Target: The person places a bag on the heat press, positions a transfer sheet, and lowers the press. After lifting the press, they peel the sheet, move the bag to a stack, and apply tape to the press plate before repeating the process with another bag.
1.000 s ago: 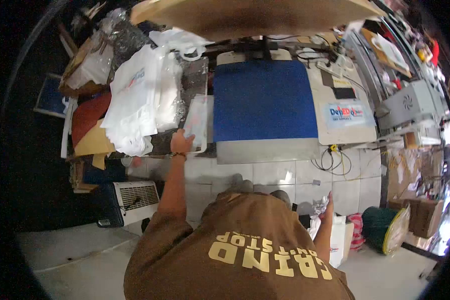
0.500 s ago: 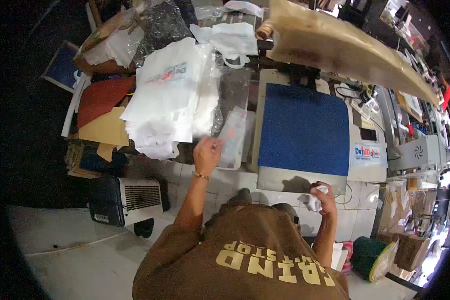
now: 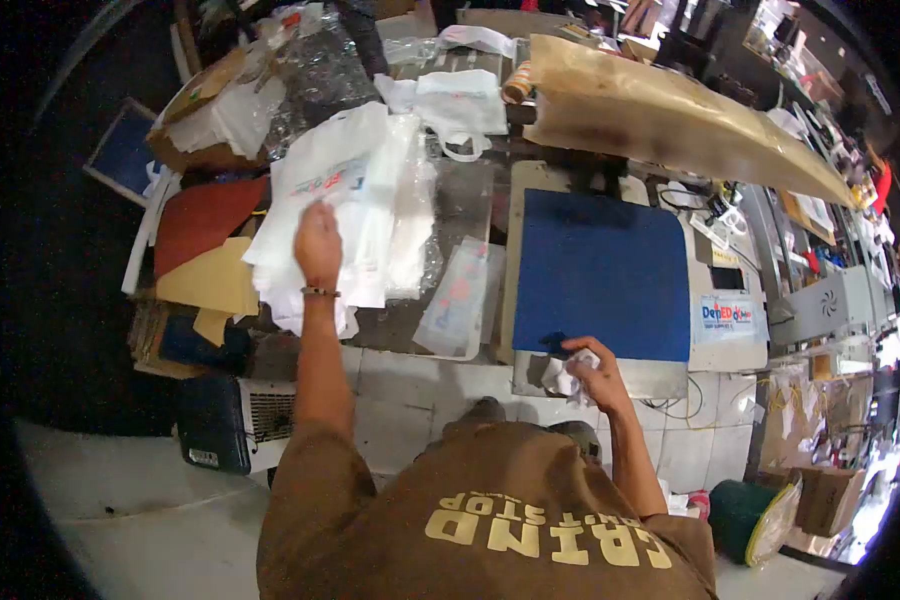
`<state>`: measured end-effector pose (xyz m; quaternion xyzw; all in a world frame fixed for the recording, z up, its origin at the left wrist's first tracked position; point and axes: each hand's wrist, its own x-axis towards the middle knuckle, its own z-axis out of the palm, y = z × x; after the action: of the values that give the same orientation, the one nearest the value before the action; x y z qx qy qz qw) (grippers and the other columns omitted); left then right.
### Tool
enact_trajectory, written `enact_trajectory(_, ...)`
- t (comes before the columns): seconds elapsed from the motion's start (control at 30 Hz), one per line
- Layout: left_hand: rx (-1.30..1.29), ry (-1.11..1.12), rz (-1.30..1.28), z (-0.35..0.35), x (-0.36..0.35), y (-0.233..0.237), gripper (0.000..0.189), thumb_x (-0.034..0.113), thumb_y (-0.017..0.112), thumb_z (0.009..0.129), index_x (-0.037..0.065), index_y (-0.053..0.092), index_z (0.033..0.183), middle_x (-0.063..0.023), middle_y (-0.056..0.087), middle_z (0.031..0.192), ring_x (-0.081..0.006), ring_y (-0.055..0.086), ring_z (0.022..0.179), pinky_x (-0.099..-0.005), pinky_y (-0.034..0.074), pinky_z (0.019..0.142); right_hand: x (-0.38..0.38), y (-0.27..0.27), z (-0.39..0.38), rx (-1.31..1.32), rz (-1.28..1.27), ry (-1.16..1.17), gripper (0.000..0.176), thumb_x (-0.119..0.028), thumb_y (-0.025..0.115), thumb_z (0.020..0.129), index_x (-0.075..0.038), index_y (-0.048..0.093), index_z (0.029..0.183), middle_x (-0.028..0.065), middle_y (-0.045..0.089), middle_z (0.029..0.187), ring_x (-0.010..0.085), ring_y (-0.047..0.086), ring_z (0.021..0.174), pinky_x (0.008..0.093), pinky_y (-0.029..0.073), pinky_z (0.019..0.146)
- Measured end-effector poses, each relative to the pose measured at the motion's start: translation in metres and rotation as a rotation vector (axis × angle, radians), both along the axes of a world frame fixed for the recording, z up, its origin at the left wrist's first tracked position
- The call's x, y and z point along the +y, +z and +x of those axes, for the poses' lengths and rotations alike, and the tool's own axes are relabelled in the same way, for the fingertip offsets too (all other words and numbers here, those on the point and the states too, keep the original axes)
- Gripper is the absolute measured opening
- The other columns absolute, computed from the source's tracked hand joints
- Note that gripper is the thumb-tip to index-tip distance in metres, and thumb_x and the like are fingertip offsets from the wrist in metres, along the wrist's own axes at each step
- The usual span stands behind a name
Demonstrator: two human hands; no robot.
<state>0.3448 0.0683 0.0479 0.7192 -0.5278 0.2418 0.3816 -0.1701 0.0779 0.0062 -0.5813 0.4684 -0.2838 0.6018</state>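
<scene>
My left hand is over a stack of white printed bags. Its back faces me, and its fingers are too blurred and hidden to show whether they grip the top bag. Blue and red lettering is visible on that bag just beyond the fingers. My right hand is closed around a crumpled white cloth, at the near edge of a blue pad on the heat press. To the left of the pad, a translucent printed film sheet lies on the table.
The press's large tan upper part hangs beyond the pad. On the right is a printed "DepED" sheet with a dark phone above it. Red and tan sheets lie at left, and a white bag at the back.
My left hand has moved left from the film sheet to the stack of bags. My right hand, still holding the crumpled cloth, has shifted left to the blue pad's near edge.
</scene>
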Motion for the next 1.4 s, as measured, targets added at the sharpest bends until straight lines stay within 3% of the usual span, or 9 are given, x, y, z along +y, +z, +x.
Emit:
enact_trajectory(0.07,0.023,-0.111,-0.044,-0.056,0.004,0.065,0.022,0.016,0.058,0.097,0.002,0.068,0.111,-0.0176,0.071,0.107,-0.0374,0.068,0.091,-0.0429,0.055,0.079,-0.007,0.024,0.009,0.036,-0.282,0.103,0.032,-0.002,0.061,0.081,-0.002,0.069,0.111,0.0063,0.069,0.107,0.0155,0.061,0.098,0.0291,0.048,0.09)
enact_trajectory(0.2,-0.193,-0.546,0.234,-0.199,0.023,0.067,0.019,0.009,0.062,0.087,0.005,0.067,0.106,-0.0127,0.069,0.095,-0.0321,0.064,0.073,-0.0431,0.052,0.064,-0.035,0.047,0.033,-0.035,0.159,0.097,0.046,-0.041,0.067,0.095,0.001,0.071,0.113,0.0072,0.071,0.106,0.0123,0.062,0.096,0.029,0.048,0.086)
enact_trajectory(0.33,-0.008,-0.897,0.273,-0.338,0.054,0.033,0.024,0.014,0.071,0.083,0.006,0.07,0.106,-0.0117,0.07,0.115,-0.0294,0.068,0.102,-0.0431,0.054,0.086,-0.061,0.048,0.001,-0.241,0.397,0.066,0.05,-0.044,0.075,0.089,0.002,0.072,0.107,0.011,0.074,0.097,0.0148,0.065,0.092,0.0312,0.05,0.081)
enact_trajectory(0.47,0.272,-1.028,0.394,-0.379,0.065,0.022,0.029,0.021,0.078,0.08,0.007,0.07,0.104,-0.0141,0.068,0.12,-0.032,0.061,0.118,-0.0432,0.049,0.098,-0.053,0.042,-0.065,0.179,0.073,0.17,0.042,-0.034,0.077,0.087,0.003,0.072,0.107,0.0109,0.074,0.099,0.0158,0.067,0.087,0.0305,0.051,0.079)
enact_trajectory(0.67,0.513,-0.308,0.462,-0.323,0.028,-0.072,0.05,0.023,0.078,0.082,0.002,0.061,0.124,-0.0201,0.059,0.112,-0.0405,0.054,0.106,-0.0467,0.044,0.096,-0.038,0.009,-0.146,0.211,0.23,-0.316,0.037,-0.027,0.081,0.084,0.001,0.072,0.107,0.0091,0.074,0.097,0.0158,0.068,0.084,0.0283,0.053,0.074)
enact_trajectory(0.8,0.26,-0.105,0.236,-0.34,0.004,-0.08,0.055,0.024,0.081,0.077,0.002,0.061,0.123,-0.0202,0.056,0.109,-0.0395,0.053,0.106,-0.0489,0.042,0.095,-0.058,-0.016,-0.181,0.064,0.289,-0.187,0.042,-0.032,0.082,0.083,0.0,0.072,0.107,0.0092,0.074,0.095,0.0152,0.068,0.083,0.0284,0.052,0.073)
enact_trajectory(1.03,0.361,-0.08,0.382,-0.317,-0.026,-0.092,0.053,0.016,0.084,0.072,0.005,0.063,0.119,-0.0132,0.061,0.102,-0.0373,0.056,0.102,-0.0492,0.042,0.093,-0.05,0.008,-0.198,0.521,0.156,-0.167,0.074,-0.06,0.081,0.073,0.003,0.07,0.111,0.0171,0.072,0.092,0.0273,0.069,0.086,0.0363,0.052,0.083)
enact_trajectory(1.27,0.69,-0.241,0.154,-0.314,-0.065,-0.091,0.042,0.003,0.078,0.076,0.004,0.061,0.115,-0.01,0.065,0.086,-0.0263,0.064,0.078,-0.0382,0.051,0.074,-0.059,-0.008,-0.203,0.427,0.167,-0.108,0.056,-0.049,0.082,0.072,0.0,0.075,0.099,0.0129,0.073,0.08,0.0181,0.07,0.079,0.0324,0.054,0.072)
enact_trajectory(1.4,0.67,-0.361,0.034,-0.317,-0.104,-0.079,0.035,-0.002,0.076,0.077,0.003,0.062,0.109,-0.0069,0.063,0.077,-0.0223,0.063,0.07,-0.0342,0.052,0.067,-0.071,-0.004,-0.196,0.566,0.017,-0.174,0.065,-0.048,0.082,0.072,0.006,0.071,0.106,0.0167,0.074,0.085,0.0271,0.071,0.074,0.0359,0.055,0.071)
